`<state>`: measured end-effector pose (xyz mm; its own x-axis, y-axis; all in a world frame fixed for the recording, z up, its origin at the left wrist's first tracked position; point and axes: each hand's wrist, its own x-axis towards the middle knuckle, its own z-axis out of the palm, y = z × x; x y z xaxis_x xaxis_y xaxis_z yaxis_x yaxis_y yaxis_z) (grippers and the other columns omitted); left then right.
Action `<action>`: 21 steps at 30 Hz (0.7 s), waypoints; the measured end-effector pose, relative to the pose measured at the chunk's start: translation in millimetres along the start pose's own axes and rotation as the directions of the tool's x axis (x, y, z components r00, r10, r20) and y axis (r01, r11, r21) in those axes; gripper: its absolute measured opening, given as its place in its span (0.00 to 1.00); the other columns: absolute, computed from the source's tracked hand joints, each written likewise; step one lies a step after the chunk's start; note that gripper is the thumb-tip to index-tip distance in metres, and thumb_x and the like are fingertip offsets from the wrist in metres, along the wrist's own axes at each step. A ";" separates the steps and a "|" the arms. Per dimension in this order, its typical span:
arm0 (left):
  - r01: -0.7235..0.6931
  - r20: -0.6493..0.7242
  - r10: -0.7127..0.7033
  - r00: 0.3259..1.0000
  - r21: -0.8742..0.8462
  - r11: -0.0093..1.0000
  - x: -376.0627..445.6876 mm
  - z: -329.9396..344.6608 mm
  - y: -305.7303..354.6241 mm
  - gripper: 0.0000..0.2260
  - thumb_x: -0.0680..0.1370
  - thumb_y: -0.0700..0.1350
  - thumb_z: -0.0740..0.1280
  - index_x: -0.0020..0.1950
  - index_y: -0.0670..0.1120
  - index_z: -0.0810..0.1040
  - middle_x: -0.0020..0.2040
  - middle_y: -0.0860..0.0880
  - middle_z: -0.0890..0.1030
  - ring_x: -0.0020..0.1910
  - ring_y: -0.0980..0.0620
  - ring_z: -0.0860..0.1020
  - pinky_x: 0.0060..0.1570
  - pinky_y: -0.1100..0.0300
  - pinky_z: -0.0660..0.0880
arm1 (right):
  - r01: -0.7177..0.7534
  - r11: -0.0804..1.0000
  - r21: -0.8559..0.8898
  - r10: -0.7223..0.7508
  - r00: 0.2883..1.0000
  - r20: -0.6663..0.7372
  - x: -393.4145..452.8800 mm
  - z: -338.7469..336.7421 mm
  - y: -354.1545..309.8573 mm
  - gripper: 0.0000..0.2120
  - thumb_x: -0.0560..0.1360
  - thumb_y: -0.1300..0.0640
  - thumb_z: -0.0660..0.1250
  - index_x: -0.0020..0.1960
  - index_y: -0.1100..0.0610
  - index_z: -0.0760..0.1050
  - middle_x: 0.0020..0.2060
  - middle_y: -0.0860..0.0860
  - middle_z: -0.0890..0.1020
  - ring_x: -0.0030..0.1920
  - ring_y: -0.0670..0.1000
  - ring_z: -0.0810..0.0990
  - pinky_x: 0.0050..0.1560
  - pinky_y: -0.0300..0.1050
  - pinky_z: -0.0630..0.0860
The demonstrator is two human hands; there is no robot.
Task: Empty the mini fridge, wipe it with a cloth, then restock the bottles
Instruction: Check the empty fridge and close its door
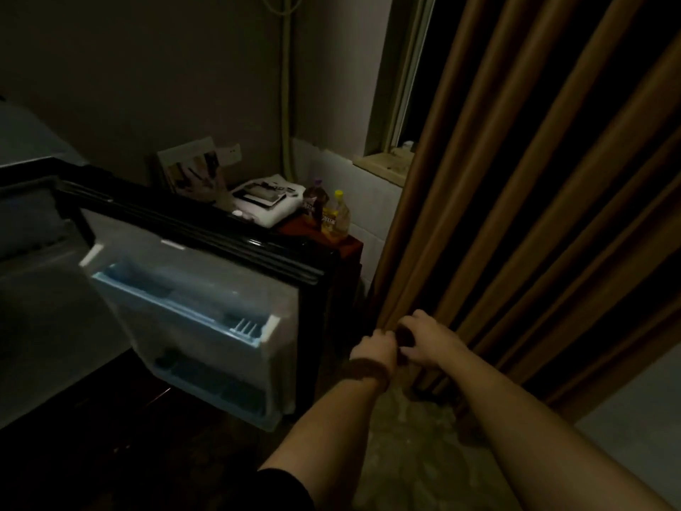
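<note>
**Both hands meet at a small dark object beside the open mini fridge**

Head view, dim and blurred. The black mini fridge with a white interior (44, 230) fills the left of the frame, its left side cut off by the edge. Its black-framed door with a white inner liner (221, 289) stands swung open toward the centre, and the pale blue door shelves (177, 304) show no bottles as far as the gloom allows. The fridge cavity at far left is too dark to read.

Above centre, on a reddish-brown side table (346, 245), stand a dark bottle with a purple cap (315, 201) and, just beside it to the right, a yellow bottle with a yellow cap (337, 215). Left of them lies a folded white cloth or towel (265, 212) with flat dark items on top that are hard to make out.

In the lower centre, the left hand (374, 350), with a dark brown band around its wrist (368, 374), and the right hand (427, 341) come together in front of the brown pleated curtain (534, 197). Their fingers are curled around a small dark thing (404, 333) held between them; what it is cannot be told.
</note>
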<state>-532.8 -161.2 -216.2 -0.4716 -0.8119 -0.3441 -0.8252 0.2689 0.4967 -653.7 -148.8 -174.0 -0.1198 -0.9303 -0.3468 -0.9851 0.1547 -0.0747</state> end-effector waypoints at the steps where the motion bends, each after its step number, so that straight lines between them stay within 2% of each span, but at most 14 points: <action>1: 0.033 -0.027 -0.032 0.999 0.013 0.999 12.3 -3.1 6.3 0.22 0.79 0.51 0.65 0.69 0.43 0.67 0.66 0.41 0.71 0.63 0.39 0.72 0.58 0.46 0.73 | 0.017 1.000 -0.007 -0.017 1.000 0.002 13.4 -7.3 13.3 0.24 0.78 0.50 0.67 0.73 0.51 0.67 0.63 0.51 0.69 0.58 0.54 0.76 0.54 0.49 0.78; 4: 0.110 -0.069 -0.109 0.992 0.017 0.994 46.1 -17.2 16.3 0.24 0.77 0.53 0.68 0.69 0.45 0.67 0.65 0.43 0.70 0.63 0.41 0.72 0.58 0.47 0.74 | 0.078 0.997 -0.006 -0.078 0.997 -0.009 51.8 -30.5 38.4 0.26 0.77 0.48 0.69 0.72 0.51 0.68 0.62 0.50 0.69 0.58 0.53 0.76 0.55 0.50 0.78; 9: 0.257 -0.093 -0.257 0.962 -0.009 0.966 119.2 -52.1 20.3 0.25 0.77 0.50 0.69 0.70 0.46 0.66 0.69 0.43 0.68 0.65 0.42 0.70 0.60 0.46 0.73 | 0.192 0.981 -0.039 -0.192 0.981 -0.004 126.6 -65.2 58.2 0.25 0.78 0.48 0.69 0.72 0.51 0.67 0.63 0.50 0.69 0.60 0.53 0.75 0.55 0.48 0.77; 14: 0.327 -0.179 -0.320 0.930 0.007 0.945 201.8 -83.1 9.6 0.25 0.78 0.50 0.68 0.72 0.44 0.64 0.69 0.43 0.67 0.67 0.41 0.68 0.61 0.46 0.72 | 0.285 0.955 -0.081 -0.285 0.959 0.009 218.7 -96.2 68.0 0.25 0.77 0.47 0.69 0.71 0.51 0.68 0.63 0.50 0.69 0.60 0.53 0.76 0.55 0.49 0.77; 18: 0.406 -0.237 -0.403 0.884 -0.039 0.913 240.6 -115.7 -7.2 0.25 0.78 0.51 0.68 0.70 0.44 0.65 0.68 0.43 0.68 0.65 0.41 0.69 0.59 0.47 0.71 | 0.365 0.926 -0.092 -0.361 0.931 0.060 282.9 -119.7 56.7 0.26 0.77 0.47 0.69 0.72 0.50 0.67 0.65 0.51 0.69 0.63 0.53 0.74 0.59 0.49 0.76; 21: 0.468 -0.288 -0.467 0.836 -0.071 0.881 249.9 -144.4 -37.2 0.23 0.78 0.50 0.67 0.69 0.44 0.66 0.66 0.43 0.68 0.64 0.40 0.69 0.58 0.47 0.71 | 0.486 0.871 -0.069 -0.480 0.873 0.087 330.0 -134.2 23.3 0.26 0.75 0.46 0.71 0.70 0.51 0.69 0.64 0.52 0.68 0.65 0.55 0.73 0.64 0.51 0.73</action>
<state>-575.0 -449.0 -205.6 0.0806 -0.9536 -0.2902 -0.9255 -0.1797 0.3335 -732.7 -496.8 -164.7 0.3791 -0.8573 -0.3484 -0.9250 -0.3404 -0.1690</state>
